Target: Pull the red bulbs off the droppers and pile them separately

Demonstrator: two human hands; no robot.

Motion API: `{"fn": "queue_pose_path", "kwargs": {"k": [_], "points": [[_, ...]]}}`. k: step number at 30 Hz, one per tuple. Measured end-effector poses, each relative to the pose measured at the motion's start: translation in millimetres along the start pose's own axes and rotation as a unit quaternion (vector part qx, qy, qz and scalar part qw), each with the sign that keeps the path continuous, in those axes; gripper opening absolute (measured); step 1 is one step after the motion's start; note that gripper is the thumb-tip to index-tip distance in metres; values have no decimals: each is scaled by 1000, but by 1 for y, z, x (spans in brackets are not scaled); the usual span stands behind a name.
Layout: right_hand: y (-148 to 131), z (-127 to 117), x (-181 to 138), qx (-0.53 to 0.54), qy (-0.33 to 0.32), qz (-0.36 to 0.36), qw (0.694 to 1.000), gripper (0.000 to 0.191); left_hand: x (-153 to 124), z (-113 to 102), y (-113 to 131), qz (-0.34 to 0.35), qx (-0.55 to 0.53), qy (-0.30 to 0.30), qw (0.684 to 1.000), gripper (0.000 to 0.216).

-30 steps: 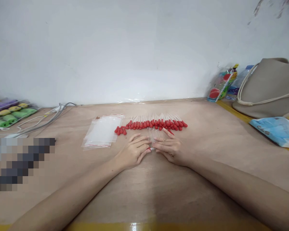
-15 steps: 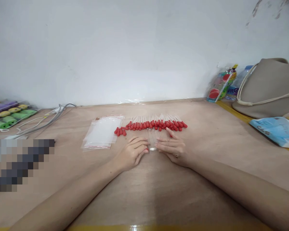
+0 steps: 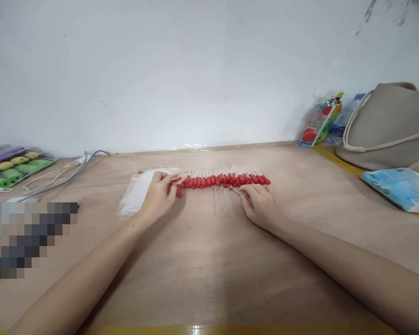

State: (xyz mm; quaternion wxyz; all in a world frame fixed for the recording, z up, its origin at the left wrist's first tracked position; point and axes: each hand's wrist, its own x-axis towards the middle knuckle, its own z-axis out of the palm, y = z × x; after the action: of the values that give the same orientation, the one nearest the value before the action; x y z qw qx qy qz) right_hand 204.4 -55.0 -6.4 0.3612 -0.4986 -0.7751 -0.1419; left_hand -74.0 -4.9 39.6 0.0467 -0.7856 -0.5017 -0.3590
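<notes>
A row of glass droppers with red rubber bulbs (image 3: 212, 180) lies across the table, bulbs toward me and thin clear stems toward the wall. My left hand (image 3: 159, 191) is at the loose red bulbs (image 3: 179, 192) off the row's left end, its thumb and fingers closed around one. In front of the row lie several bare glass tubes (image 3: 224, 202), side by side. My right hand (image 3: 261, 204) is just right of them, thumb and fingertips pinched on a thin clear glass tube (image 3: 236, 190). Its fingers partly hide that tube.
Clear zip bags (image 3: 134, 197) lie stacked under and left of my left hand. Grey cables (image 3: 80, 165) and packs of coloured rolls (image 3: 14, 167) are at the far left. Bottles (image 3: 317, 123), a grey bag (image 3: 387, 125) and a blue packet (image 3: 393, 188) stand or lie at the right.
My left hand has moved left and away from the glass tubes to the loose red bulbs. My right hand has shifted slightly right and forward, from lying beside the tubes to a pinch.
</notes>
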Motion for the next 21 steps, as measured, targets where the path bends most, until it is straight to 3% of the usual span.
{"fn": "queue_pose_path", "kwargs": {"k": [5, 12, 15, 21], "points": [[-3, -1, 2, -59, 19, -19, 998, 17, 13, -8, -37, -120, 12, -2, 993, 26], [-7, 1, 0, -51, 8, -33, 998, 17, 7, 0, -46, -159, 10, -49, 986, 28], [-9, 0, -1, -35, -15, -35, 999, 17, 6, 1, -45, -152, 35, -59, 986, 30], [-14, -4, 1, -16, -38, -47, 998, 28, 12, 6, -32, -56, 87, -43, 994, 29]]}}
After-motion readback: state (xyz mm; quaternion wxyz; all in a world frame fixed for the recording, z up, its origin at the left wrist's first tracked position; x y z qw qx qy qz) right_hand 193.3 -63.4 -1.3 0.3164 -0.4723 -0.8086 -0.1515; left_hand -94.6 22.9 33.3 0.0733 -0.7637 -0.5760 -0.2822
